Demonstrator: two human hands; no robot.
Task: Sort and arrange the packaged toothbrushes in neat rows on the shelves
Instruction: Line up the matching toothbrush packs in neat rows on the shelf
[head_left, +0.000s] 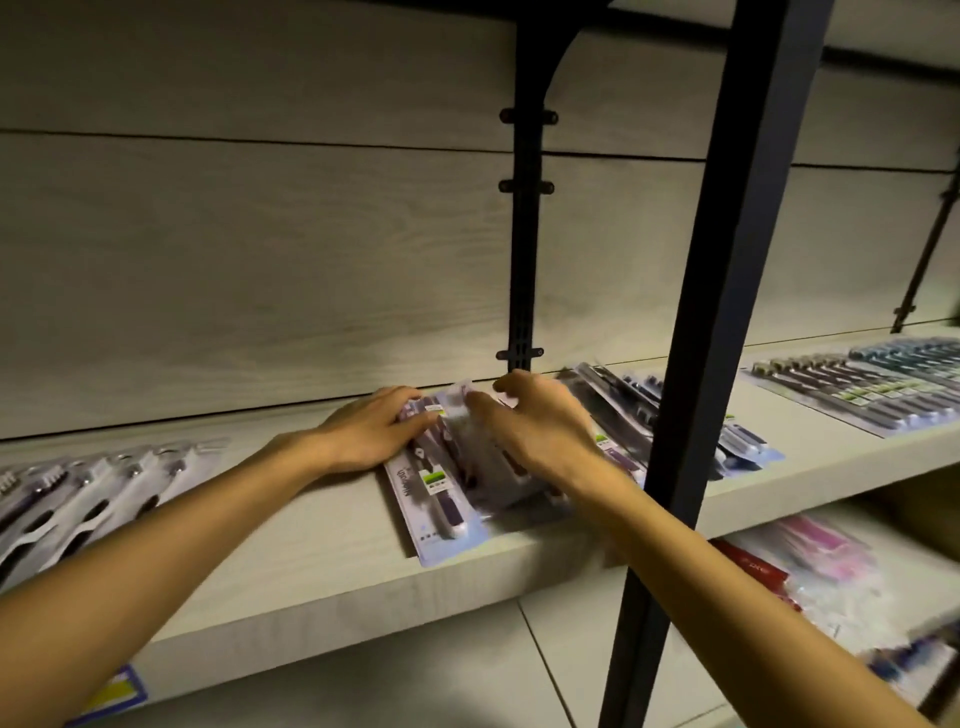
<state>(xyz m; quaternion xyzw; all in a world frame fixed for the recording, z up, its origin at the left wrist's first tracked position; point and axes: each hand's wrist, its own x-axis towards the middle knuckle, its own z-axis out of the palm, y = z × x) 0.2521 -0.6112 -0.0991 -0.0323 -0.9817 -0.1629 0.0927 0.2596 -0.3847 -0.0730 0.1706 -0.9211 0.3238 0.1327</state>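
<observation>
Your forearms come in from the bottom corners and reach over the front edge of the pale shelf (322, 587), which carries everything. Behind it the dark upright post (691, 364) crosses in front of the right end of the pile. At the shelf's left end, grey packs (88, 493) lie fanned in a row; towards the far right a tidier row (852, 389) is already laid out. Between them sit the purple toothbrush packs (441, 493), overlapped and askew, near the front edge. Your left hand (371, 431) lies flat, fingers straight, pressing them down, probably to steady the pile. Your right hand (535, 426) hovers with curled fingers on a blurred pack; whether it grips it, I cannot tell.
</observation>
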